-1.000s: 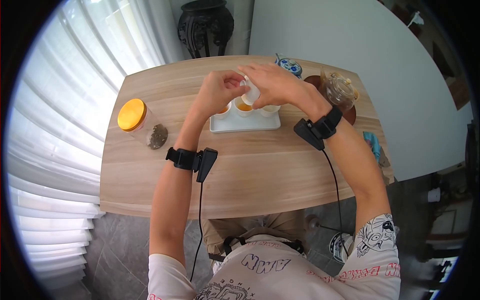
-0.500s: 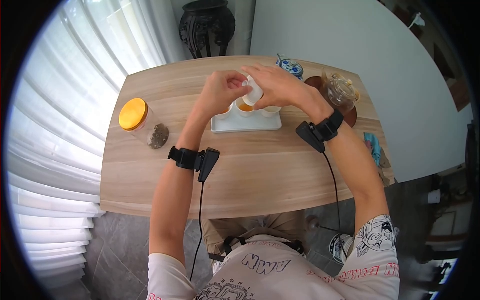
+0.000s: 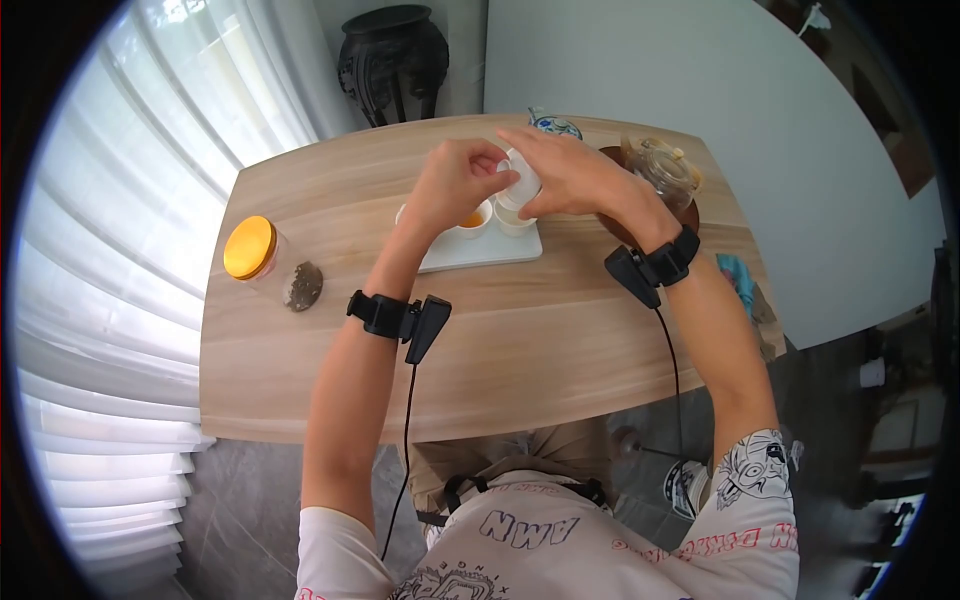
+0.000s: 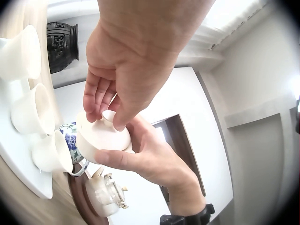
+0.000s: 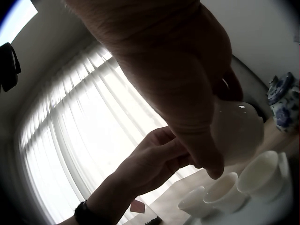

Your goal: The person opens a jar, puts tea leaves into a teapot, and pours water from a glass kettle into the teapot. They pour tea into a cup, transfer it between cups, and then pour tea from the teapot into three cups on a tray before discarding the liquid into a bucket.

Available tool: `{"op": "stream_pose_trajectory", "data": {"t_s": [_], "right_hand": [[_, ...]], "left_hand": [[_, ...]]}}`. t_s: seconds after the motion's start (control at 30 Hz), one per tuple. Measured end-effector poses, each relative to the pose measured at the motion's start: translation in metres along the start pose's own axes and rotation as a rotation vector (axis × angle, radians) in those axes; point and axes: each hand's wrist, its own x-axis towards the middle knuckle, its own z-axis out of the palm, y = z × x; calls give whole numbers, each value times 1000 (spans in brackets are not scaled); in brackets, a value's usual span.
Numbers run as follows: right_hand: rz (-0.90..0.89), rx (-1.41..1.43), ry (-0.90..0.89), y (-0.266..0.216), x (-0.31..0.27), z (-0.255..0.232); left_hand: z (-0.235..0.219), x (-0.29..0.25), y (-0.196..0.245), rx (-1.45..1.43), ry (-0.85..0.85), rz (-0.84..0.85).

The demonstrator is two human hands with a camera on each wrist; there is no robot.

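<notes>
White rounded ceramic pot (image 5: 239,129) | toward far edge of tabletop (image 3: 320,390) | right grip (image 3: 575,176) wrapped round, left grip (image 3: 452,188) pinching lid knob (image 4: 108,116), prob steadying it

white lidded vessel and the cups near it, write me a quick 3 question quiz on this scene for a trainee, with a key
1. Multiple choice: how many white cups show in the left wrist view?
A) two
B) three
C) five

2. True or false: the clear glass teapot stands on the white tray with the cups.

3. Open: which part of the white lidded vessel does the left hand pinch?

Key:
1. B
2. False; it stands on a brown tray.
3. The lid knob.
</notes>
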Motion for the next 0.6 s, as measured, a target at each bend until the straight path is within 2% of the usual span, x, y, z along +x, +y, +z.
{"op": "stream_pose_trajectory", "data": {"t_s": [0.1, 0.2, 0.3, 0.6], "right_hand": [[80, -14, -184, -3, -3, -11], [68, -56, -228, -5, -5, -12], [-44, -122, -96, 5, -6, 0], [-19, -178, -183, -1, 2, -6]], "left_hand": [[12, 3, -4, -1, -20, 16], [19, 3, -9, 7, -35, 22], [21, 2, -13, -4, -32, 26], [21, 1, -14, -20, -26, 38]]}}
